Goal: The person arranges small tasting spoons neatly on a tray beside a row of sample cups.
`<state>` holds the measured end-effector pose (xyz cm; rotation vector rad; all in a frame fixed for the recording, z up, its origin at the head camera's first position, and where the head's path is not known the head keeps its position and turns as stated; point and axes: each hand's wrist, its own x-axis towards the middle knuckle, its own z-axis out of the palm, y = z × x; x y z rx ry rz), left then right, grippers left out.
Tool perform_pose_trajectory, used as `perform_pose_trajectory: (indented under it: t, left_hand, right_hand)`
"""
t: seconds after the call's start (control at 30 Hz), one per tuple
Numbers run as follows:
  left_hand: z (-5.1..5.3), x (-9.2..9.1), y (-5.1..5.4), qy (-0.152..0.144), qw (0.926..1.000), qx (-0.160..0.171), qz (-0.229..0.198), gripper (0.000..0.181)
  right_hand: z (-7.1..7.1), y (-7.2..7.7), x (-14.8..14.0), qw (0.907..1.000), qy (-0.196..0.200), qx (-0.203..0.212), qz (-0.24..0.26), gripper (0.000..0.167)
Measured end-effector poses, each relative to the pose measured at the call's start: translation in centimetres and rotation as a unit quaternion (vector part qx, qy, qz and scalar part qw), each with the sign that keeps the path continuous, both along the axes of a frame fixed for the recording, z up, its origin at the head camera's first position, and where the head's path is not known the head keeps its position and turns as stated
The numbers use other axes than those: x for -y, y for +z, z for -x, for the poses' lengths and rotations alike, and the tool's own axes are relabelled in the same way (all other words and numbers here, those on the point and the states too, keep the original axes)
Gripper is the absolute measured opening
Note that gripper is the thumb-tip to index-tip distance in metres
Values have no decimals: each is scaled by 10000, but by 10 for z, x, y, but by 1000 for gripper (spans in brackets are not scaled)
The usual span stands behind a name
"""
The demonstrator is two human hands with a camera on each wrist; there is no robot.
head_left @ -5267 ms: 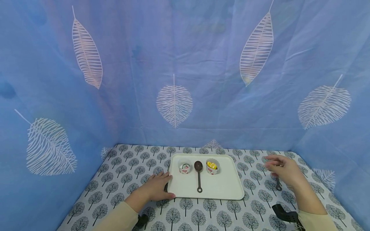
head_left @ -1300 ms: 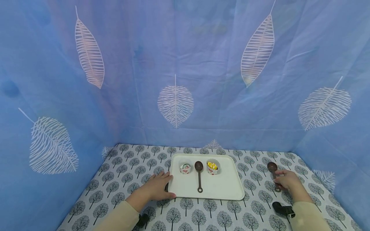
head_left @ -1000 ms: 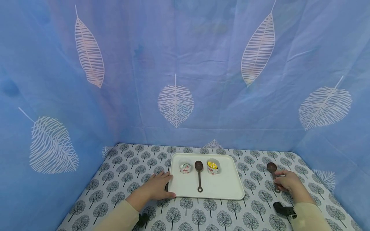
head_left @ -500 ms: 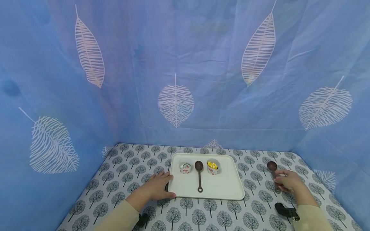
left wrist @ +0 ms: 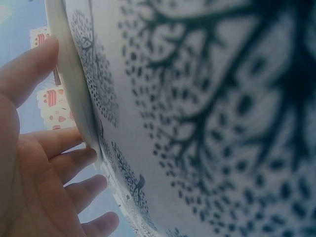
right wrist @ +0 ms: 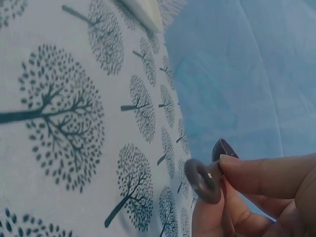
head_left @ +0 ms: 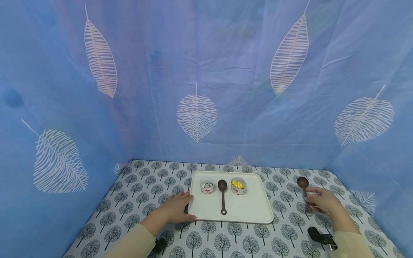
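Observation:
At the right of the head view, my right hand (head_left: 322, 202) pinches the handle of a dark brown spoon (head_left: 302, 182) between thumb and fingers. The spoon's ringed handle end (right wrist: 200, 190) shows close up in the right wrist view, its bowl partly behind the thumb. My left hand (head_left: 174, 209) lies at the left edge of a white tray (head_left: 251, 211), fingers spread, the thumb (left wrist: 42, 57) touching its rim. On that tray are a second brown spoon (head_left: 222, 185) and two printed paper cups: a smaller one (head_left: 207, 190) and one with yellow contents (head_left: 237, 185).
A white cloth with dark tree prints (head_left: 251, 243) covers the table. Blue leaf-patterned curtains (head_left: 238, 118) stand behind it and at both sides. Black camera mounts (head_left: 317, 236) sit on the wrists.
Earlier my right hand hovered over the right-hand spoon, not gripping it. Now it pinches the handle, and the spoon has shifted slightly away from me. The left hand and tray stay put.

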<state>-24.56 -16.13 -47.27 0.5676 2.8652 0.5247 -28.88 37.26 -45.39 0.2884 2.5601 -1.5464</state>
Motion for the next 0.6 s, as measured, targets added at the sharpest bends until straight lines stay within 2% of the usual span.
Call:
perform_pose_trajectory:
  t: [0.47,0.6]
  left_hand:
    - [-1,-1,2,19,10000,-7,9,88]
    - [-1,-1,2,5,10000,-1,14,88]
  right_hand:
    - [-13,18,8,9961,114,-74,877,54]
    - [-16,23,12,9955,267,-166,895,56]
